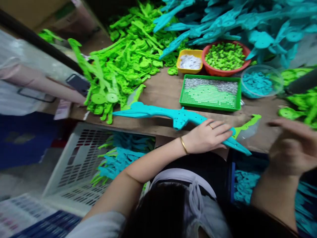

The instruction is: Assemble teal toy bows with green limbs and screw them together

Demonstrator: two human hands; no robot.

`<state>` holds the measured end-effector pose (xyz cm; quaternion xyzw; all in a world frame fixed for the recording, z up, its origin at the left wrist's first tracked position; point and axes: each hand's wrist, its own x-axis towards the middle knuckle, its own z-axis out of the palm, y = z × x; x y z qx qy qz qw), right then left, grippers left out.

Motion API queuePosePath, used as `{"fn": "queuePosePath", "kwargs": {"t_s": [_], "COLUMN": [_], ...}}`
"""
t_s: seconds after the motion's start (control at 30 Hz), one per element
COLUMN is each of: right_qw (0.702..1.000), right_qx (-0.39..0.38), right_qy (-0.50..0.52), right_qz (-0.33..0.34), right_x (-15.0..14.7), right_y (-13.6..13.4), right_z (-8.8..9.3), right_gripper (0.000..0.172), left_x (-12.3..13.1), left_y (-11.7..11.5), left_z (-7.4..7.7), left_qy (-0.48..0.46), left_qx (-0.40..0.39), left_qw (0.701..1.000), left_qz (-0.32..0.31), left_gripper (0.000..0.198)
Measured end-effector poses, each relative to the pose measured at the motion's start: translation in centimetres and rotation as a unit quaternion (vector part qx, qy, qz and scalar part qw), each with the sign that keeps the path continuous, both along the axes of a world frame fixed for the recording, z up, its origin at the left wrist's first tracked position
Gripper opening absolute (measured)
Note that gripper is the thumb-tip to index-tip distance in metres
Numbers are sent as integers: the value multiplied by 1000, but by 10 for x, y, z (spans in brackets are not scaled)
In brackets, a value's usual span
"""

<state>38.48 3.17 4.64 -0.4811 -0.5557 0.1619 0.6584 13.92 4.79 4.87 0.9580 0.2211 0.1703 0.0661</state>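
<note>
My left hand (209, 135) lies over a long cyan plastic toy piece (173, 116) at the near edge of the wooden table (163, 92). Its fingers curl over the piece near the right end, and a ring and a gold bracelet show. My right hand (289, 145) hovers at the right edge of the table, blurred by motion, so its fingers are hard to read. A thin green plastic part (247, 125) lies between the two hands.
Heaps of green parts (126, 59) and cyan parts (235, 23) fill the back. A green tray (210, 93), yellow tub (189, 61), red bowl (225, 58) and clear bowl (260, 82) hold small pieces. A white crate (81, 165) stands lower left. Another person's arm (42, 84) reaches in.
</note>
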Motion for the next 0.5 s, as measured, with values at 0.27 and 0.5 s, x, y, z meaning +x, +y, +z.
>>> {"fn": "queuePosePath", "kwargs": {"t_s": [0.27, 0.5], "right_qw": [985, 991], "right_qx": [-15, 24], "right_qy": [-106, -64], "right_qz": [136, 112], "right_x": [-14, -17], "right_y": [-41, -32], "right_z": [12, 15], "right_gripper": [41, 30], "left_x": [12, 37], "left_y": [19, 21], "left_z": [36, 39], "left_qy": [-237, -325], "left_qx": [-5, -4], "left_qw": [970, 946], "left_qz": [-54, -23], "left_gripper": [29, 19]}}
